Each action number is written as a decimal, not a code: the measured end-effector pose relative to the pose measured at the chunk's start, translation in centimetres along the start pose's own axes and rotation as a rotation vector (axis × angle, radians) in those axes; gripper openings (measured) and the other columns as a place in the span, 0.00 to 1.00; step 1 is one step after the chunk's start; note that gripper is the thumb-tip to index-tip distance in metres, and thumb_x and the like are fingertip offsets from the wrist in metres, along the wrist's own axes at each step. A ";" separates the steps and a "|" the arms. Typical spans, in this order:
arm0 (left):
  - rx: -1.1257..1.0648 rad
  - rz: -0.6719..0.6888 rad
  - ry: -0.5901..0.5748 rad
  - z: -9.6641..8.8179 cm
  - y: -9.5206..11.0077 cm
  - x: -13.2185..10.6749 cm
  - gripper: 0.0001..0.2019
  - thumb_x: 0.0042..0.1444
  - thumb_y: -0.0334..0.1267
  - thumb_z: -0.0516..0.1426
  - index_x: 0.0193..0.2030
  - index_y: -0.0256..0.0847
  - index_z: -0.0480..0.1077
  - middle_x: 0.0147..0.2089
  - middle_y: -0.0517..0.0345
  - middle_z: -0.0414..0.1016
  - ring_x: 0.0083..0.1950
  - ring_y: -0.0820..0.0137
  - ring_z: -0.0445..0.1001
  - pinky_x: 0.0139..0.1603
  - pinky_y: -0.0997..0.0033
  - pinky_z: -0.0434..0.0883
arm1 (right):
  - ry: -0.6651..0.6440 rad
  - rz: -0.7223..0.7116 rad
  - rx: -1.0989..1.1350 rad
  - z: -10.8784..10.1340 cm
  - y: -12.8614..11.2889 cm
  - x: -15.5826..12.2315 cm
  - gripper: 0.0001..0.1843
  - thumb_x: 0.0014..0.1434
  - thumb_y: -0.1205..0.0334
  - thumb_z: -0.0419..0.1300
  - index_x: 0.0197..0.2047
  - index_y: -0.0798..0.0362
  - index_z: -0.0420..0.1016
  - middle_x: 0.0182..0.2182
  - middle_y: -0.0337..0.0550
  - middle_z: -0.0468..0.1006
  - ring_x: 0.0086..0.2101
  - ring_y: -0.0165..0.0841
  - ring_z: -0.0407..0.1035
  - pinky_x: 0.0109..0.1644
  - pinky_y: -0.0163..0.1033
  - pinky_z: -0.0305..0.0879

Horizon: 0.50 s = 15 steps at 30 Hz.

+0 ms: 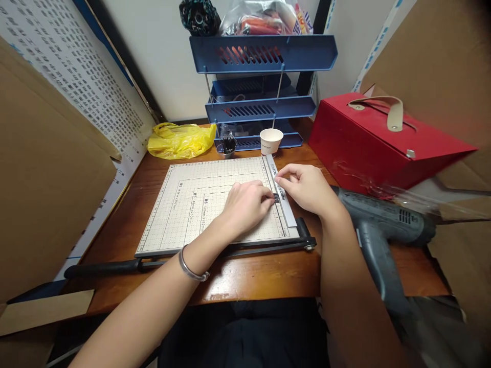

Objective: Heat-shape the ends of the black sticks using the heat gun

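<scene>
A paper trimmer board point(192, 204) with a printed grid lies on the wooden desk. Its grey ruler bar point(283, 197) runs along the right side and its black arm handle point(103, 267) lies along the front edge. My left hand point(245, 204) rests on the board with its fingers curled, pinching a small black strip point(276, 198) against the ruler bar. My right hand point(307, 186) sits on the ruler bar from the right, fingers bent and pressed together beside the same strip. A metal bangle point(191, 268) is on my left wrist.
A grey heat gun point(383, 225) lies right of the trimmer. A red box with a beige handle point(376, 138) stands at the back right. A paper cup point(271, 140), a small pot of black pieces point(229, 144), a yellow plastic bag point(180, 139) and blue stacked trays point(261, 102) are behind. Cardboard walls flank both sides.
</scene>
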<state>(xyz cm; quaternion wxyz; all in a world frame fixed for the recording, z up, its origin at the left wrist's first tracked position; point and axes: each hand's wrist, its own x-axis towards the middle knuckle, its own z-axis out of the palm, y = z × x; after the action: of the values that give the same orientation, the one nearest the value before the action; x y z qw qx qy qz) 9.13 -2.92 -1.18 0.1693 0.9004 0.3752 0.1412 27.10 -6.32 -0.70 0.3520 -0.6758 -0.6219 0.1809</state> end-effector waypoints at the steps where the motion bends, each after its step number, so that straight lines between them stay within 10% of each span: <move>1: 0.002 -0.002 -0.002 0.0 0.0 0.0 0.09 0.66 0.36 0.59 0.43 0.44 0.84 0.42 0.55 0.82 0.42 0.62 0.77 0.45 0.60 0.69 | -0.002 0.000 0.001 0.0 0.0 0.0 0.08 0.58 0.59 0.61 0.35 0.52 0.81 0.17 0.31 0.58 0.23 0.30 0.53 0.34 0.41 0.49; 15: -0.008 -0.011 0.005 0.6 0.9 0.5 0.09 0.64 0.31 0.60 0.39 0.42 0.84 0.42 0.54 0.84 0.43 0.61 0.79 0.48 0.59 0.71 | -0.013 0.004 0.007 0.2 -0.1 0.0 0.09 0.60 0.57 0.62 0.35 0.51 0.81 0.19 0.33 0.63 0.25 0.31 0.56 0.33 0.41 0.50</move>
<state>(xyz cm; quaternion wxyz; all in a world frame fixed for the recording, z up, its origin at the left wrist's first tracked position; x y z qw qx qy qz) 10.26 -3.28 -1.27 0.1727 0.8972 0.3801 0.1438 26.86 -6.30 -0.80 0.3499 -0.6746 -0.6223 0.1879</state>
